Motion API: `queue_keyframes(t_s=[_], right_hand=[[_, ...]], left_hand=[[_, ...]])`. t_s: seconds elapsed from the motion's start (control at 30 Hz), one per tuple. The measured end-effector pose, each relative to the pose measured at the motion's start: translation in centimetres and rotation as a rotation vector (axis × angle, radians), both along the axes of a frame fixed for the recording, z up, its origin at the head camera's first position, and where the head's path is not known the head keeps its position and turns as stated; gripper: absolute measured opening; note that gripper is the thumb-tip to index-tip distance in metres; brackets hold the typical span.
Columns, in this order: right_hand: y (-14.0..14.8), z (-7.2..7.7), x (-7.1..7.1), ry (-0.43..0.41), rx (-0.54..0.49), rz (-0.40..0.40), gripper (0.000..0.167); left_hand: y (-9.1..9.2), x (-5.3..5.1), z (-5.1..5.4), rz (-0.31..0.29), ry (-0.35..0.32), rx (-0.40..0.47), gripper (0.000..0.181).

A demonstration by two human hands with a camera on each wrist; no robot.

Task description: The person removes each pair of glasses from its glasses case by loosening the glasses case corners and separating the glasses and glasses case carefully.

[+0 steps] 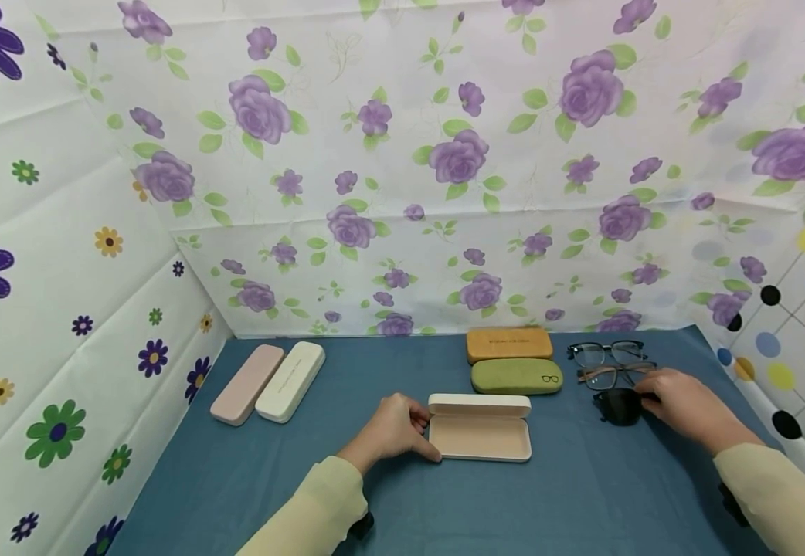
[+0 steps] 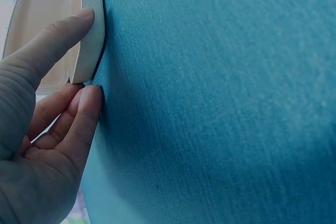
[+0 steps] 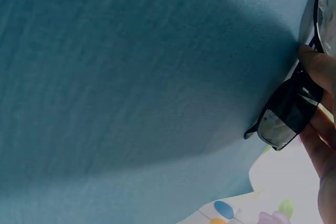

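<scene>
A cream glasses case (image 1: 480,439) lies with its lid raised, its pale lining bare. My left hand (image 1: 392,428) holds its left end, the thumb (image 2: 68,30) along the front wall and the fingers at the corner. Over at the right, my right hand (image 1: 684,405) pinches a pair of black sunglasses (image 1: 616,407) by one side. The right wrist view shows dark lenses (image 3: 278,127) between thumb and fingers, though part of the hand is cut off. Just behind the sunglasses lie brown-framed glasses (image 1: 600,377) and black-framed glasses (image 1: 607,354).
Behind the open case sit a green glasses case (image 1: 517,376) and an orange one (image 1: 509,344), both closed. Farther left are a pink case (image 1: 247,384) and a white case (image 1: 291,382). Flowered sheets (image 1: 409,154) wall in the blue tablecloth (image 1: 375,363).
</scene>
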State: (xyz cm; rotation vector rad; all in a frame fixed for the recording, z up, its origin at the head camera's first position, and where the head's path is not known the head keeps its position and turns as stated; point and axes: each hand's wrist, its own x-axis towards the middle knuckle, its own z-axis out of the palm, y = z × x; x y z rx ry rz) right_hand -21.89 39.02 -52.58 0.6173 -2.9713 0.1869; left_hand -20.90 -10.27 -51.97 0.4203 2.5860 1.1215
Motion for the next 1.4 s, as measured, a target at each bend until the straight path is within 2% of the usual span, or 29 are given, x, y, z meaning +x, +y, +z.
queue_keyframes(t_s=[0.27, 0.5, 0.7, 0.97, 1.4], right_hand=[[-0.6, 1.2, -1.3, -0.151, -0.01, -0.029, 0.021], [-1.2, 2.1, -2.2, -0.257, 0.034, -0.06, 0.017], [-1.7, 2.8, -2.3, -0.337, 0.04, -0.097, 0.019], [-1.9, 3.5, -2.1, -0.448, 0.04, -0.149, 0.032], [-1.5, 4.8, -1.8, -0.513, 0.064, -0.235, 0.043]], left_hand=[[-0.1, 0.0, -0.1, -0.003, -0.007, 0.007, 0.057], [-0.1, 0.0, -0.1, -0.004, -0.019, 0.015, 0.057], [0.0, 0.1, 0.2, 0.004, -0.031, 0.014, 0.057], [-0.1, 0.1, 0.3, 0.002, -0.026, 0.017, 0.058], [0.0, 0.1, 0.3, 0.01, -0.039, 0.019, 0.056]])
